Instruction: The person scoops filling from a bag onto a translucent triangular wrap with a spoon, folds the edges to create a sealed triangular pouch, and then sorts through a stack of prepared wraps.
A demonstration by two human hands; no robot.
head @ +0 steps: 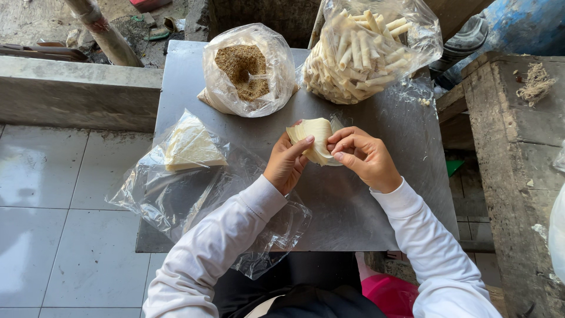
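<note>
1. A thin, pale cream stack of wrappers (313,139), fanned at the top, is held above the middle of the grey metal bench (376,194).
2. Both hands grasp it: left hand (286,163), right hand (364,156), each grip pinching an edge.
3. Three clear plastic bags: brown crumbs (242,70), many rolled sticks (359,50), probably flat sheets (191,147).

On the desk (365,194), our hands (329,156) share a wrapper stack (312,138); crumbs bag (247,70) behind, rolls bag (365,50) behind-right, wrapper packet (191,147) left.
</note>
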